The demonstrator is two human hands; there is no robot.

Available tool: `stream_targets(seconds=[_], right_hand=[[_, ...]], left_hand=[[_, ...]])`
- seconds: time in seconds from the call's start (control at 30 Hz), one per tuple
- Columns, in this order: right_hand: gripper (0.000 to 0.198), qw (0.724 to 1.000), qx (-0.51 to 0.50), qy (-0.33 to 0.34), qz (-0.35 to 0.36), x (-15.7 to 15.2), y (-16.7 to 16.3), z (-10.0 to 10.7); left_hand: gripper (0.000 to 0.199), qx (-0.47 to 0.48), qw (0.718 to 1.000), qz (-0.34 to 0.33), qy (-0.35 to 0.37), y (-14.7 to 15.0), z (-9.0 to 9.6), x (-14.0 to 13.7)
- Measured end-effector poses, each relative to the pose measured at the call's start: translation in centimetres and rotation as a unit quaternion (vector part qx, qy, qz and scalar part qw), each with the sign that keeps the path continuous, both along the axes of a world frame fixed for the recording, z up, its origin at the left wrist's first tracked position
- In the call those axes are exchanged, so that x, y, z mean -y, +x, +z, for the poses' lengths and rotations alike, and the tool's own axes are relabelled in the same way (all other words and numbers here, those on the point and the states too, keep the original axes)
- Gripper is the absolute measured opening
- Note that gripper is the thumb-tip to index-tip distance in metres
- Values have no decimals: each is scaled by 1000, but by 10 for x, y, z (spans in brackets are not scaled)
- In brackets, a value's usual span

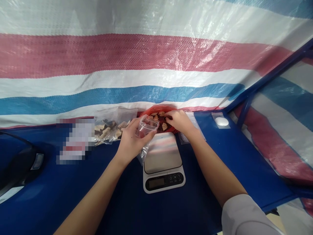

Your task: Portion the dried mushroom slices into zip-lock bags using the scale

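Observation:
My left hand (133, 140) is closed around a clear plastic cup (147, 126), which is tilted at the edge of an open red plastic bag (168, 107). Crumpled clear plastic (143, 154) hangs below that hand, beside the scale. Inside the red bag lie several dried brown-and-cream slices (164, 126). My right hand (179, 120) reaches into the bag from the right, its fingers drawn together at the slices; what they pinch is hidden. Just in front of the bag is a white kitchen scale (163, 156) with a steel plate and a dark display.
A clear bag of dried pieces (106, 130) lies left of my left hand. Behind my right wrist is a clear packet (195, 125). A white oval object (221, 121) sits further right on the blue table (220, 153). A dark device (22, 163) stands far left. Striped sheeting (146, 55) rises behind.

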State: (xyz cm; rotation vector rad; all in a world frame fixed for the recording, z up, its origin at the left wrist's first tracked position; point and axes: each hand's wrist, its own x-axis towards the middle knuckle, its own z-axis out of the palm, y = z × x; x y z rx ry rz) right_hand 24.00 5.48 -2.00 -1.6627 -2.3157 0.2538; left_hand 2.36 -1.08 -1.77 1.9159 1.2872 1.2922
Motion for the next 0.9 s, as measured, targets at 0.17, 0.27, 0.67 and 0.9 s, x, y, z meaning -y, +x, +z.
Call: stream_targets(seconds=[0.17,0.27,0.67,0.9], right_hand=[[31,999,-34,21,-15,-1,3,-2],[26,994,-101,39,-13,-1,8,2],[15,895,-425,-72,116,26,1,47],[16,909,-368,-78,178,42,-14,55]], left_hand=[[40,8,1000,-7,-5,-1,-1,-1],[39,5,1000,-9,-3,-1,0,0],[52,-21,999,-31,-18,1,0,1],[41,-36,997,-73,-2,4,6,4]])
